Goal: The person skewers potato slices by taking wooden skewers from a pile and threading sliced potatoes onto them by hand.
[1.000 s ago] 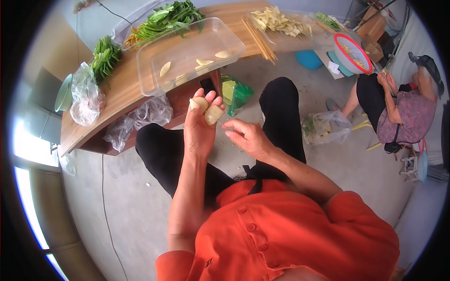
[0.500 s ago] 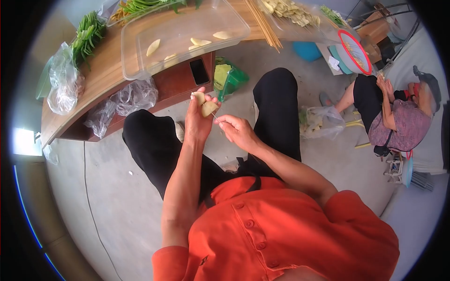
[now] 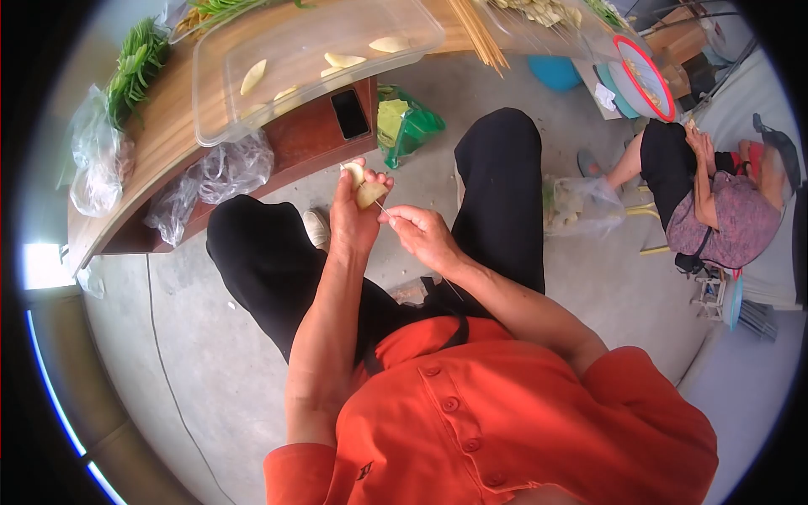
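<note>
My left hand [image 3: 353, 217] is closed around pale, potato-like slices [image 3: 369, 195], held between thumb and fingers above my knees. A thin skewer [image 3: 385, 210] runs from the lower slice to my right hand [image 3: 423, 236], whose thumb and fingertips pinch it. How far the point has gone through the slices is hidden. Ahead on the table, a clear plastic tray [image 3: 199, 103] holds several similar pale slices [image 3: 390, 44], lying apart from one another.
A bundle of skewers [image 3: 476, 35] juts over the table edge. Leafy greens [image 3: 135, 69] and plastic bags [image 3: 240, 168] lie leftward. A phone [image 3: 349, 114] rests beneath the tray's edge. A green bag [image 3: 418, 133] stands on the floor. Another person [image 3: 725, 206] sits right, near a red-rimmed basket [image 3: 646, 77].
The view has shifted slightly, so the table and tray appear farther left and higher. Both hands keep their grips; the slices and skewer have barely moved.
</note>
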`<state>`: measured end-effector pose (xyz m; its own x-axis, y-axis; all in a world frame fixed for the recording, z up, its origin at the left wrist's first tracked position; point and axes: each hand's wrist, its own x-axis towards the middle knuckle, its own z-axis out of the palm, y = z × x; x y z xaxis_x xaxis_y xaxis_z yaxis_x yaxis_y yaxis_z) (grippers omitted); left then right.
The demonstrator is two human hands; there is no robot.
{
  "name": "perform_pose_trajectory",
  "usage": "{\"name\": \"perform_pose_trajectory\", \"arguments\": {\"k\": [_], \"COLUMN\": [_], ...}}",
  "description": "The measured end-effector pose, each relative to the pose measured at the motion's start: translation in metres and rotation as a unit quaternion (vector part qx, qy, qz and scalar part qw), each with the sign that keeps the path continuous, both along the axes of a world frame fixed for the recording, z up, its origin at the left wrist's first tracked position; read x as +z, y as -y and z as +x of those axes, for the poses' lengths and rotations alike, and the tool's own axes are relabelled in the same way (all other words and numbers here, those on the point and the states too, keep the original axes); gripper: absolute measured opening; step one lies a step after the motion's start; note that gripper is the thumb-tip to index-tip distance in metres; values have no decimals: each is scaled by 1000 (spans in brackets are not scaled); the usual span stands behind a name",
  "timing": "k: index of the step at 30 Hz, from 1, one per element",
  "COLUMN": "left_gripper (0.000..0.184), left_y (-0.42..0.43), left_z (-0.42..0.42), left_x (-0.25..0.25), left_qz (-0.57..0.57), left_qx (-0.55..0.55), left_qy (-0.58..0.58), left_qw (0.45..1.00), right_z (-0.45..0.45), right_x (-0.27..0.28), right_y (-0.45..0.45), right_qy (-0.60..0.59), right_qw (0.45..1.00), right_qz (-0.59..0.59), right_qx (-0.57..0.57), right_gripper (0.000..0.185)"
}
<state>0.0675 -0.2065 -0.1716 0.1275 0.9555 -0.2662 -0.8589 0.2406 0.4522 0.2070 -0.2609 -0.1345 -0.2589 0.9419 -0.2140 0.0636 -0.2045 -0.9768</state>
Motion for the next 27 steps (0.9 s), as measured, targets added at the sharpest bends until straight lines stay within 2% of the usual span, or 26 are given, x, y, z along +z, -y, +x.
{"name": "perform_pose_trajectory", "arguments": {"k": [10,14,17,27], "left_gripper": [30,30,30,30], "left_y": [2,5,5,8], "left_z": [2,1,5,13], "left_x": [0,1,-3,-10], "left_qz": [8,25,36,-8], "left_qx": [1,-3,-4,-13], "left_qy": [26,45,46,10], "left_qw": [1000,999,998,1000], "right_z": [4,6,6,9], "right_x": [0,-6,-13,-21], "right_y": [1,-2,0,-1], "right_qy": [-8,-5,-74,-78], "right_qw": [999,999,997,996], "right_qz": [-26,2,-27,-39], "right_qx": [16,37,16,-6], "right_gripper": [24,24,22,21]}}
